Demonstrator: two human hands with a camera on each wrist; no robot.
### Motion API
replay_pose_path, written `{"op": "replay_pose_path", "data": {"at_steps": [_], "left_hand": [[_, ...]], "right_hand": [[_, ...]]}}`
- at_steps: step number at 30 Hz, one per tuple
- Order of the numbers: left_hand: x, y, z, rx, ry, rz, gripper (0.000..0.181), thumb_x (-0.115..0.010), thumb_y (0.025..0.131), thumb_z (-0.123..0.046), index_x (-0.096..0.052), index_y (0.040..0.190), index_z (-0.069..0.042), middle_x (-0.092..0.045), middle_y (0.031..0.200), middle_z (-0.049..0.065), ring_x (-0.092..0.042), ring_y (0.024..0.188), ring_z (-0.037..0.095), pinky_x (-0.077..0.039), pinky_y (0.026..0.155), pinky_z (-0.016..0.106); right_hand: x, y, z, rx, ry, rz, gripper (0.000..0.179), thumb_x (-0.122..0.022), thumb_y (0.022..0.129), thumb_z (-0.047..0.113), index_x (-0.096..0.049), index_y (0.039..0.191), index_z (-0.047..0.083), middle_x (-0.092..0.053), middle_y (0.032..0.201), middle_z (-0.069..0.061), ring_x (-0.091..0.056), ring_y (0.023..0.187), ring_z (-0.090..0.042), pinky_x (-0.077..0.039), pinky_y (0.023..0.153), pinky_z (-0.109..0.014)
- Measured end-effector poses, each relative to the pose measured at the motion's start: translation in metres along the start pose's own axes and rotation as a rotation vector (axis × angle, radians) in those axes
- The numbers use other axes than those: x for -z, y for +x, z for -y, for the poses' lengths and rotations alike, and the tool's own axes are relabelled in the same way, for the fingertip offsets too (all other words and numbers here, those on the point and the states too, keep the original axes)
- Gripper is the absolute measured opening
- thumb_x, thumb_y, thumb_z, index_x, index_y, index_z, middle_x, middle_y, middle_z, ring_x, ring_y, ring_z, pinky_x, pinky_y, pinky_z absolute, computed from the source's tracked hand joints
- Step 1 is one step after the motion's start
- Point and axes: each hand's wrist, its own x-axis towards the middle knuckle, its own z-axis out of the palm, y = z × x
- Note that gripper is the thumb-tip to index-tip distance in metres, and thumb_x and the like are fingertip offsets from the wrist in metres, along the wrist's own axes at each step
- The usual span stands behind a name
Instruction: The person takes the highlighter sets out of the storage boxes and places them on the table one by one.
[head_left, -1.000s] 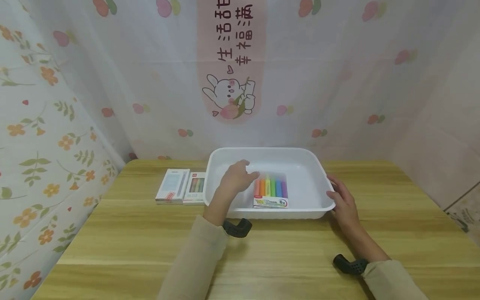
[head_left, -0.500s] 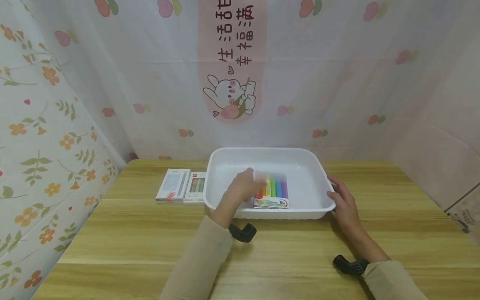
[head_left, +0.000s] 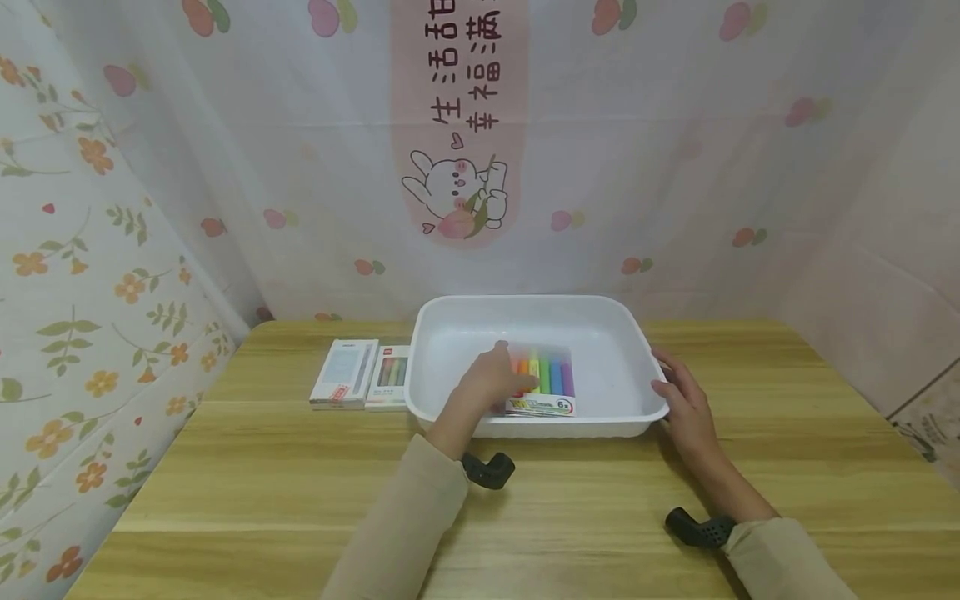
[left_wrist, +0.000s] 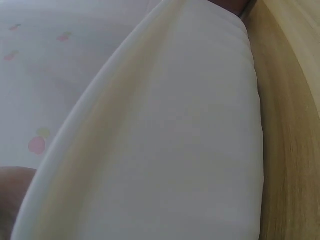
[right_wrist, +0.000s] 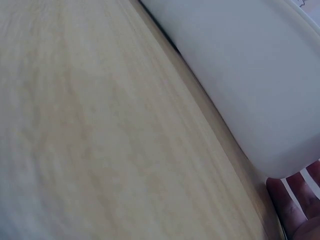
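Note:
A white plastic tray (head_left: 611, 367) sits on the wooden table. Inside it lies a clear pack of highlighters (head_left: 557, 379), rainbow coloured, with a printed label along its near edge. My left hand (head_left: 487, 379) reaches over the near rim and pinches the pack's left side, thumb across its face; the other fingers are mostly hidden. At the tray's right near corner my right hand (head_left: 684, 404) grips the rim, thumb on top. The right wrist view shows its fingers (right_wrist: 287, 205) under that corner. Tray wall (left_wrist: 185, 125) fills most of the left wrist view.
Left of the tray stand two flat white boxes: one with a pale blue front (head_left: 343, 373), the other with a window showing coloured sticks (head_left: 388, 379), partly behind the tray. A printed curtain (head_left: 315, 167) hangs behind the table (head_left: 585, 517).
My left hand has come down and right onto the highlighters, its thumb now across the pack. The right hand has kept its grip on the tray, which has stayed in place.

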Motion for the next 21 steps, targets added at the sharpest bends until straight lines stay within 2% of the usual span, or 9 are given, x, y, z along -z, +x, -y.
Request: {"op": "replay_pose_path", "data": {"at_steps": [3, 5, 13, 21], "left_hand": [[0.0003, 0.0013, 0.0014, -0.016, -0.021, -0.01, 0.076, -0.077, 0.088, -0.033, -0.039, 0.149, -0.007, -0.062, 0.123, 0.014, -0.062, 0.097, 0.024, -0.06, 0.08, 0.034], [0.0003, 0.0019, 0.0022, -0.021, -0.038, -0.014, 0.076, -0.078, 0.087, -0.031, -0.039, 0.149, -0.007, -0.062, 0.125, 0.014, -0.062, 0.099, 0.025, -0.061, 0.083, 0.036], [0.0004, 0.0037, 0.0054, -0.012, -0.073, 0.0, 0.08, -0.08, 0.086, -0.029, -0.037, 0.151, -0.009, -0.061, 0.128, 0.014, -0.064, 0.092, 0.023, -0.062, 0.07, 0.032], [0.0044, 0.0052, 0.0056, -0.002, -0.065, 0.03, 0.095, -0.079, 0.087, -0.03, -0.022, 0.16, -0.009, -0.057, 0.136, 0.016, -0.061, 0.099, 0.025, -0.059, 0.069, 0.031]], "right_hand": [[-0.0003, 0.0004, 0.0005, 0.008, 0.0, 0.002, 0.05, -0.036, 0.109, 0.019, -0.032, 0.158, 0.012, -0.036, 0.159, -0.025, -0.05, 0.109, 0.012, -0.051, 0.08, -0.009], [-0.0003, 0.0004, 0.0007, 0.009, 0.004, 0.003, 0.05, -0.036, 0.109, 0.019, -0.032, 0.158, 0.011, -0.036, 0.159, -0.026, -0.051, 0.109, 0.011, -0.052, 0.08, -0.009], [0.0, -0.0002, 0.0017, -0.006, 0.013, -0.001, 0.05, -0.036, 0.109, 0.02, -0.033, 0.157, 0.01, -0.035, 0.159, -0.027, -0.051, 0.107, 0.011, -0.053, 0.078, -0.01], [0.0006, -0.0003, 0.0012, -0.002, -0.005, 0.007, 0.05, -0.035, 0.109, 0.021, -0.032, 0.157, 0.011, -0.035, 0.16, -0.025, -0.051, 0.112, 0.006, -0.052, 0.08, -0.009]]}}
